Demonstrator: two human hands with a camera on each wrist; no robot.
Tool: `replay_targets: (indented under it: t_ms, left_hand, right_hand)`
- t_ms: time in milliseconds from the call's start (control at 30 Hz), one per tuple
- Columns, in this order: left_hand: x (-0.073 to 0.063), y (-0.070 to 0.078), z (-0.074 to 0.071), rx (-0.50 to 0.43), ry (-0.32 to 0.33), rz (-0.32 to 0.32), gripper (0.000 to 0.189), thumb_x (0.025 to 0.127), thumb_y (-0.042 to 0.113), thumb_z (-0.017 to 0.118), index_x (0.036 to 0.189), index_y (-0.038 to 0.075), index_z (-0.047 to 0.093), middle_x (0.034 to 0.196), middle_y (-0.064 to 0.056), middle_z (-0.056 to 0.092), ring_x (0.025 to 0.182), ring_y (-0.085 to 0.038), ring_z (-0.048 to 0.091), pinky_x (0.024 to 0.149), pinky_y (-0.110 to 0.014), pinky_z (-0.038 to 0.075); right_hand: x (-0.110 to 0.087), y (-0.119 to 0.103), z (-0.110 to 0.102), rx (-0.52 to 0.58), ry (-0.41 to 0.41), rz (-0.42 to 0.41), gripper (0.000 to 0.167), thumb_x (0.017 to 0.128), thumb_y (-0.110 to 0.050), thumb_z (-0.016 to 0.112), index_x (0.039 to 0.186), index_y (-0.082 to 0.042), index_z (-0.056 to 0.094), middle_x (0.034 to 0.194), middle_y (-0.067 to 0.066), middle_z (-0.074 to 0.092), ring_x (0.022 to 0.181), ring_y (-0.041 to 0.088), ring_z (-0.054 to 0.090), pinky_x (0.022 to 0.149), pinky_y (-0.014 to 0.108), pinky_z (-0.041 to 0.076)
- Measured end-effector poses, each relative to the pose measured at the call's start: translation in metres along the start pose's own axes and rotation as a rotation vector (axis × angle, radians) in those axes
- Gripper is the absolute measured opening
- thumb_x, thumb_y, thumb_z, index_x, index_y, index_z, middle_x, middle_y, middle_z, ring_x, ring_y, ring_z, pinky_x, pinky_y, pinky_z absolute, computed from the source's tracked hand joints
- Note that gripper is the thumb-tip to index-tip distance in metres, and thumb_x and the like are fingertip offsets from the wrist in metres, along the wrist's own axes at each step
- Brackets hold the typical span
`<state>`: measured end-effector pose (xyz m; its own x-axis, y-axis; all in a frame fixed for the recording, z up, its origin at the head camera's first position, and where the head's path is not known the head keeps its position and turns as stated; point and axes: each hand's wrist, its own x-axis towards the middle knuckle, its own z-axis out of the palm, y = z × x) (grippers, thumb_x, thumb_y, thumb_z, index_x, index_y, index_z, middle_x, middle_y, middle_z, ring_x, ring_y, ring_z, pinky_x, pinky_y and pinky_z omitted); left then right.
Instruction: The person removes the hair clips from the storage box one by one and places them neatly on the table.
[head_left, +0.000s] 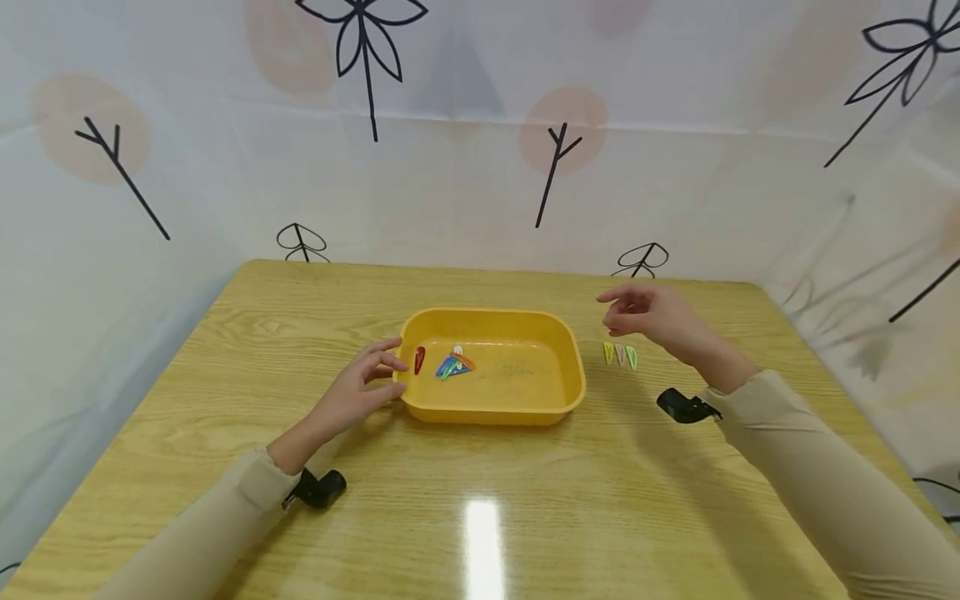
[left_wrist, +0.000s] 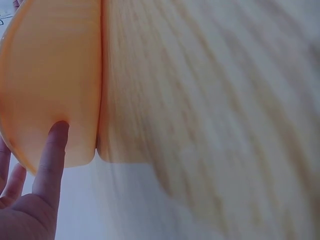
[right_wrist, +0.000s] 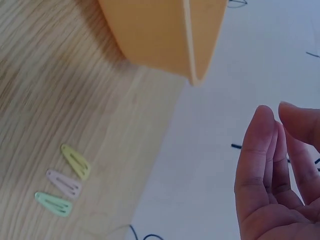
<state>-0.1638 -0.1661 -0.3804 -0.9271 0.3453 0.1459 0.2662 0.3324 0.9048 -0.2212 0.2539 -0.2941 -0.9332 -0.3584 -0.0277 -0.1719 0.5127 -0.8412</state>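
Note:
My left hand (head_left: 358, 385) holds the left end of a yellow plastic tray (head_left: 491, 417), fingers at the rim and thumb (left_wrist: 54, 155) against the outer wall. Inside the tray lie a red snap hair clip (head_left: 419, 360) and, beside it, a small pile of blue, green, orange and white clips (head_left: 454, 365). My right hand (head_left: 651, 317) hovers above the table, right of the tray, its fingers loosely bent with nothing between fingertips and thumb. Just below it in the head view lie a yellow clip (right_wrist: 76, 162), a pale pink clip (right_wrist: 64, 183) and a mint-green clip (right_wrist: 53, 204) in a row.
The wooden table (head_left: 375, 508) ends at the back against a white cloth (head_left: 450, 192) printed with dark plant shapes. Each wrist carries a black camera (head_left: 318, 489). A bright reflection lies on the table's front part.

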Motion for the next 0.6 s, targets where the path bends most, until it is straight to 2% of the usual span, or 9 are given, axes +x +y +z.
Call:
replay_targets:
  t_ms: [300,600]
  left_hand:
    - [0.0,-0.002,0.0,0.006,0.0,0.004,0.023,0.088,0.009,0.065,0.104,-0.005,0.058,0.145,-0.012,0.032,0.117,-0.036,0.046,0.097,-0.048,0.04]
    - [0.0,-0.003,0.0,0.0,-0.002,-0.015,0.023,0.088,0.01,0.065,0.105,-0.005,0.057,0.145,-0.011,0.031,0.117,-0.037,0.046,0.096,-0.047,0.042]
  right_hand:
    - [0.006,-0.013,0.017,0.012,-0.019,0.004,0.037,0.089,-0.014,0.064,0.121,0.0,0.055,0.097,0.02,0.058,0.085,0.026,0.062,0.076,0.03,0.054]
    - [0.019,-0.022,0.031,0.017,-0.044,0.007,0.035,0.088,-0.013,0.065,0.121,-0.002,0.056,0.096,0.017,0.058,0.085,0.026,0.062,0.076,0.032,0.055]
